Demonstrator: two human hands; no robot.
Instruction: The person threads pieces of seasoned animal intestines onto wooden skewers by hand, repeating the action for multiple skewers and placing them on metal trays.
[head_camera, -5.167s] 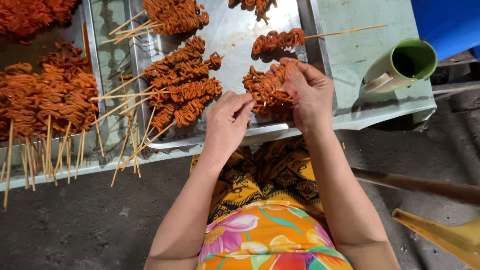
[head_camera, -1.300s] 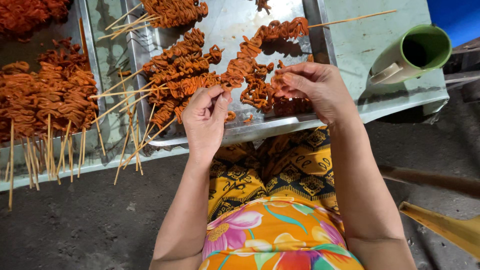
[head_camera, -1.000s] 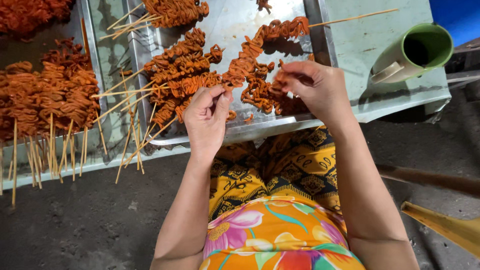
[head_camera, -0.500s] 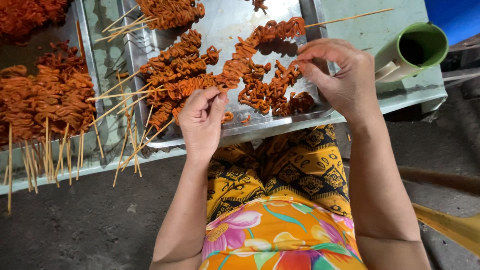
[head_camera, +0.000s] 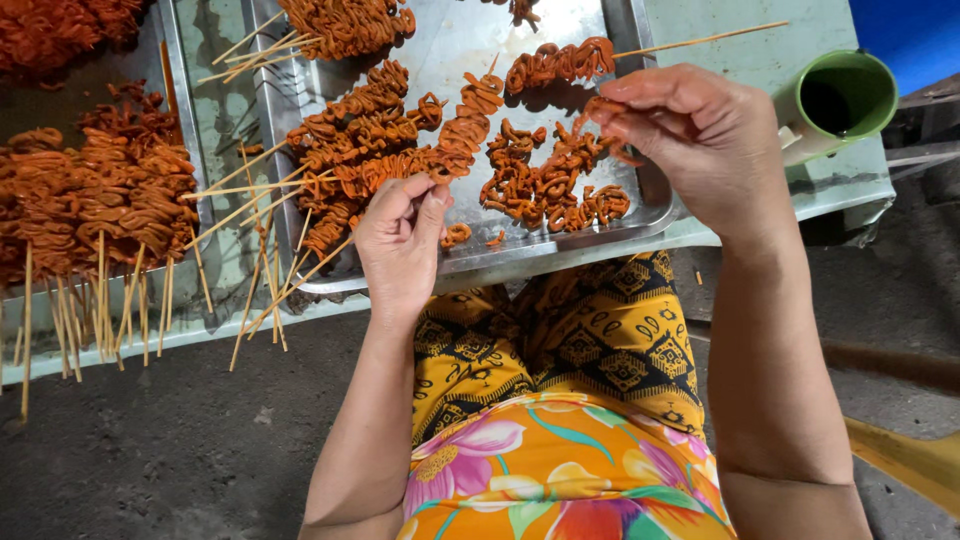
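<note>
Left hand (head_camera: 400, 240) pinches a meat skewer (head_camera: 470, 125) over the tray (head_camera: 560, 245)'s near edge; right hand (head_camera: 700, 140), well apart, pinches a meat strip (head_camera: 600, 105).

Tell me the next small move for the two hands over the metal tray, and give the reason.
Probably bring the right hand with its curly orange meat strip onto the skewer's pointed tip. The left hand holds a partly loaded thin wooden skewer angled up over the shiny metal tray, with loose strips still lying there.
</note>
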